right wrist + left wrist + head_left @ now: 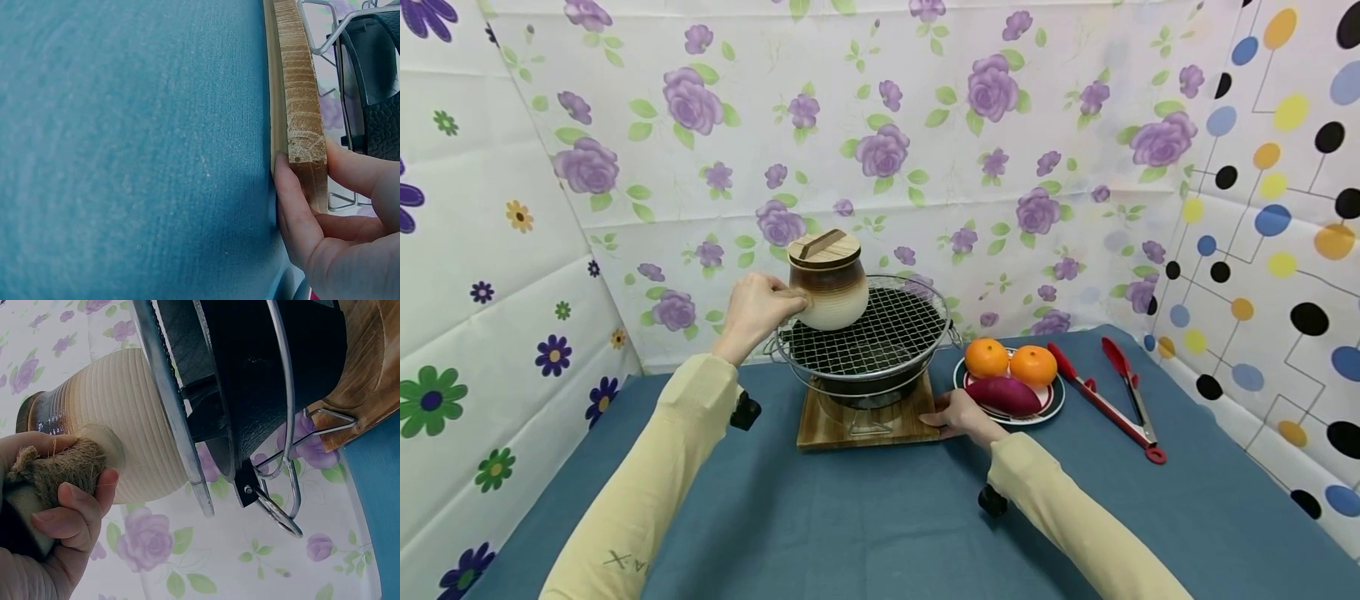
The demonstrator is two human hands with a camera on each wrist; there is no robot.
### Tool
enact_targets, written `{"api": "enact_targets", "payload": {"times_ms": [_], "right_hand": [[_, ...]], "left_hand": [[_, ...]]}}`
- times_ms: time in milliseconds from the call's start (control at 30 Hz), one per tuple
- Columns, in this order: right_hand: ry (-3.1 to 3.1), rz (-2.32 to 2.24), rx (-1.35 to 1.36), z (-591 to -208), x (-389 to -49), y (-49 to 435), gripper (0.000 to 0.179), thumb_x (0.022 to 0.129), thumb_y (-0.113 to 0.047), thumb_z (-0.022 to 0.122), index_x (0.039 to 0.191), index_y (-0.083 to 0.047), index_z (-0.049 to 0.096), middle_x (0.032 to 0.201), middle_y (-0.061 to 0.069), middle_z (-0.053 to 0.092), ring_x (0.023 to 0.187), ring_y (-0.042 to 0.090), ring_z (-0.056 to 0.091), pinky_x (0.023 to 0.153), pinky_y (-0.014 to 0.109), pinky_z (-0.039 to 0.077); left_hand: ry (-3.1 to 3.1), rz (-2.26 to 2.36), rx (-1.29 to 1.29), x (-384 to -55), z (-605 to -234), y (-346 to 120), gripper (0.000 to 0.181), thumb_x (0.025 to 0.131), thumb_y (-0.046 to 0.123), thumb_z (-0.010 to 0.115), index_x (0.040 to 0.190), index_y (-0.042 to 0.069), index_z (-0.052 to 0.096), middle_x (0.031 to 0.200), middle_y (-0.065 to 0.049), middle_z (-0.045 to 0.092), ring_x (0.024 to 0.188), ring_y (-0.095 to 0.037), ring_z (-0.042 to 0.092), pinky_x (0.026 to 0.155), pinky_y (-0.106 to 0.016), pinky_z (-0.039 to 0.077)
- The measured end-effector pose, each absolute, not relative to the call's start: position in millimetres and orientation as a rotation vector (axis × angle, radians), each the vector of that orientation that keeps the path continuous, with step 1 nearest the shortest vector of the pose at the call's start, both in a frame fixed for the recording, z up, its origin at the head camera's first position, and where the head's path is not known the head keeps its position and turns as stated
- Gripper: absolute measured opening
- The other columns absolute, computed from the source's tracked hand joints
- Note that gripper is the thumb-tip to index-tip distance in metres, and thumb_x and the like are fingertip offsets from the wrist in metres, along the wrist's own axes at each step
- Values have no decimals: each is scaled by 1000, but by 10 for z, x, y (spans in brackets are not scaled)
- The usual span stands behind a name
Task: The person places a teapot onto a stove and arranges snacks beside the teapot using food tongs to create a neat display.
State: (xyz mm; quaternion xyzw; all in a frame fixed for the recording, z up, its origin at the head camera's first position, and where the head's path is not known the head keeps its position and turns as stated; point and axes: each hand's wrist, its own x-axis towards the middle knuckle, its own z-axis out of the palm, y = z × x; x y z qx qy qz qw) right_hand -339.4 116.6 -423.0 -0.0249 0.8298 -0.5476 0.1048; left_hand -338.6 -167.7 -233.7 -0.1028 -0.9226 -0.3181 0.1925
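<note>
Flower-printed cloth hung behind the surface and along its left, and dotted cloth stood on the right; blue fabric covered the surface. From the head view, a wooden board lay near the far edge, carrying a black grill topped by a round wire mesh. The left hand gripped a cream and brown pot by its side, with its wooden lid on, over the mesh's left part. The right hand held the board's near right corner. Just beside it, a plate bore two oranges and a purple sweet potato, with red tongs to the right.

Through the left wrist view, the left hand's fingers were curled round the pot's twine-wrapped handle; whether the pot's base touched the mesh could not be told.

Seen at the right wrist, the right hand pinched the board's edge between thumb and fingers, beside the blue fabric.
</note>
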Motion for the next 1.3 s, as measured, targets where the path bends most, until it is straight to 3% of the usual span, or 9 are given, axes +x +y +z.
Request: {"api": "enact_targets", "payload": {"times_ms": [167,400,733,1000,1300], "right_hand": [[2448,-1614,-63,-4231,-3395,1169,39,80,-3,69,112,13,55,91,15,59,75,23,61,61,35,54],[2471,-1588,-80,-4206,-3365,1168,41,80,-4,70,112,14,54,94,16,59,74,24,61,60,34,54],[2424,-1611,-150,-4432,-3581,1241,46,75,-15,76,110,9,57,91,16,60,73,24,62,58,36,54],[2460,-1594,-61,-4191,-3359,1154,39,80,-4,69,112,13,54,94,17,59,75,24,61,61,35,54],[2441,-1618,-101,-4220,-3386,1166,39,81,-3,68,113,14,53,94,16,61,75,24,62,62,35,54]], "left_hand": [[-2588,-875,-296,-3385,-2344,-1680,26,75,20,66,56,5,57,47,-4,51,42,-16,44,39,-25,36],[-2608,-910,-313,-3390,-2337,-1697,23,77,20,66,64,2,63,56,-9,59,52,-24,57,42,-27,42],[-2610,-886,-324,-3379,-2339,-1705,24,78,22,65,63,4,62,55,-7,58,46,-19,50,40,-28,39],[-2609,-907,-323,-3369,-2337,-1700,26,78,25,65,61,5,60,51,-8,55,45,-20,51,40,-30,41],[-2641,-921,-308,-3344,-2303,-1705,25,78,27,67,71,3,64,53,-6,56,47,-21,52,42,-30,41]]}}
